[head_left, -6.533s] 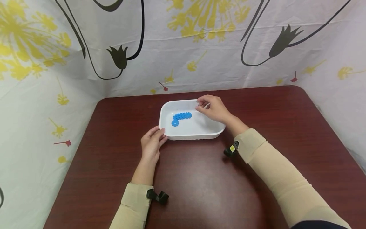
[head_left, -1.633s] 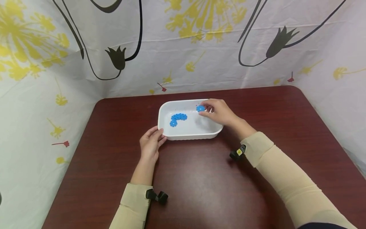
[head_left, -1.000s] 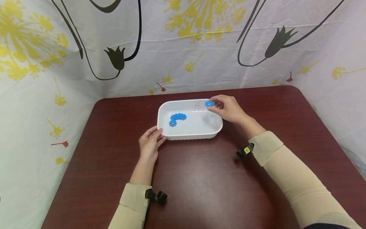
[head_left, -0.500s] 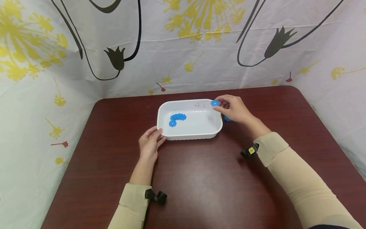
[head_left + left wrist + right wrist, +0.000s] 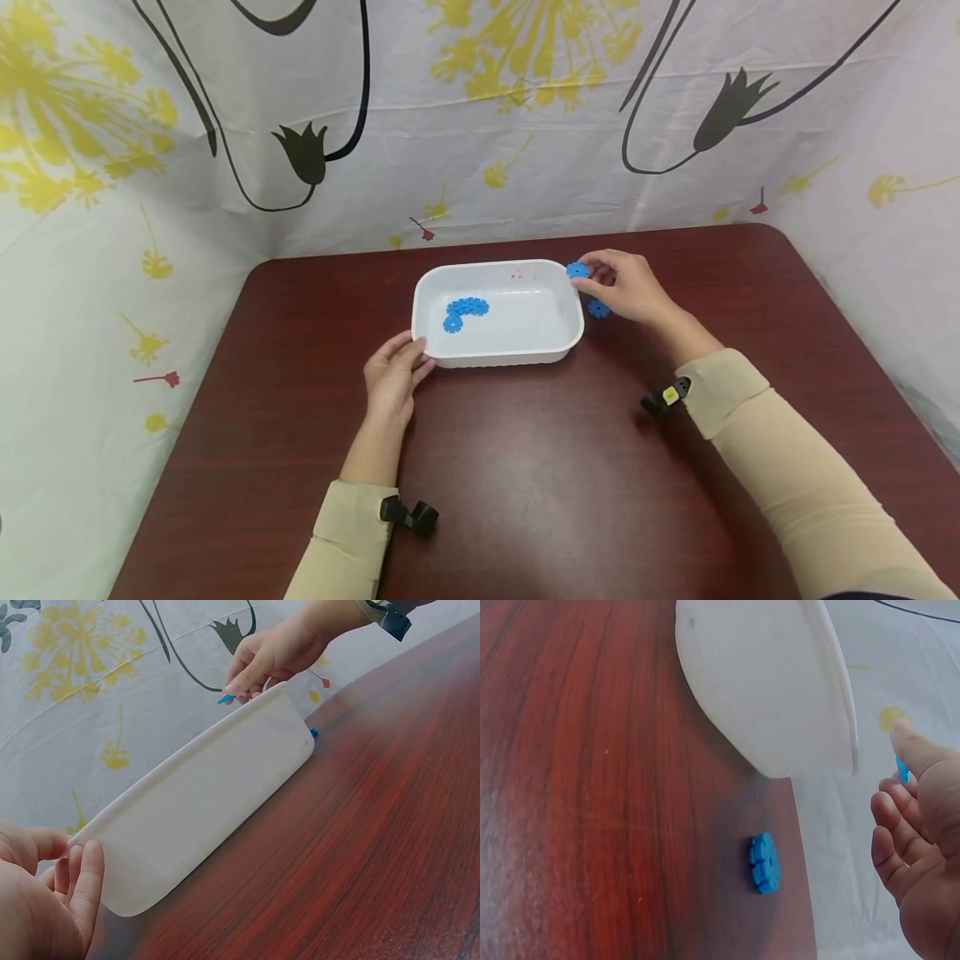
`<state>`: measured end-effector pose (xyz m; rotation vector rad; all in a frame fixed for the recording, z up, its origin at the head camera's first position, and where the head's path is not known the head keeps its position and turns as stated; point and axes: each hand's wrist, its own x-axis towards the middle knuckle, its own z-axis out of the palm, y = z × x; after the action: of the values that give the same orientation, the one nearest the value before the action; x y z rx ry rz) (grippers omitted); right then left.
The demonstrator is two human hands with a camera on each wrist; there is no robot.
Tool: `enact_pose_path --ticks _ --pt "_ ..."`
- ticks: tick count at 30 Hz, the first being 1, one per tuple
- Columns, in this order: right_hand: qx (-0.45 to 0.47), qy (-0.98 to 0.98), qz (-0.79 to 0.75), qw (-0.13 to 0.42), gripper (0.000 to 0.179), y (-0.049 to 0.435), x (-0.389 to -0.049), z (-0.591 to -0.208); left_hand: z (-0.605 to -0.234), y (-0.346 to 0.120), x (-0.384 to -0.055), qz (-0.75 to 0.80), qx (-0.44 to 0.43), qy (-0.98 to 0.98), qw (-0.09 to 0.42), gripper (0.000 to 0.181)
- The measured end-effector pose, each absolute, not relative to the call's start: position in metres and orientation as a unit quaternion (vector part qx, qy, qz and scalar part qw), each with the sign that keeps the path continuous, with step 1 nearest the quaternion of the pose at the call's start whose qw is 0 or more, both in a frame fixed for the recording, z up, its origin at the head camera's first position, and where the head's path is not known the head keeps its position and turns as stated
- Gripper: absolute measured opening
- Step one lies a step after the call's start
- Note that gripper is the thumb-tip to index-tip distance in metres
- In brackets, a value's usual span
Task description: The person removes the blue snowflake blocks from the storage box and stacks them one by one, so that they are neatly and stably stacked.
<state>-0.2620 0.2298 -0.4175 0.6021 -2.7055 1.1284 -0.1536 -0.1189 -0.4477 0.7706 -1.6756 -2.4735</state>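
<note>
A white plastic tray (image 5: 517, 333) stands on the table, with several blue notched plastic discs (image 5: 468, 307) overlapping in its left half. My left hand (image 5: 393, 379) grips the tray's near left corner, thumb over the rim, as the left wrist view also shows. Above the tray's far right corner, my right hand (image 5: 626, 287) pinches one blue notched disc (image 5: 577, 270) between thumb and fingers. In the right wrist view that disc is mostly hidden by the thumb. Another blue notched disc (image 5: 764, 862) lies on the table just right of the tray, below my right hand.
The dark red-brown wooden table (image 5: 495, 467) has its far edge close behind the tray. A white cloth (image 5: 465, 150) with printed flowers hangs behind and at both sides. Black wrist cameras (image 5: 408, 514) sit at both cuffs.
My right hand, seen earlier over the tray without a visible disc, picked one up and carried it right to the rim. The disc on the table came into view. My left hand kept its grip.
</note>
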Motion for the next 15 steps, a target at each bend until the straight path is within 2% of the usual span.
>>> enact_pose_path --ticks 15 --pt "0.178 -0.905 0.381 0.067 0.035 0.246 -0.263 -0.431 -0.447 -0.119 -0.152 -0.796 0.253 -0.549 0.026 0.034"
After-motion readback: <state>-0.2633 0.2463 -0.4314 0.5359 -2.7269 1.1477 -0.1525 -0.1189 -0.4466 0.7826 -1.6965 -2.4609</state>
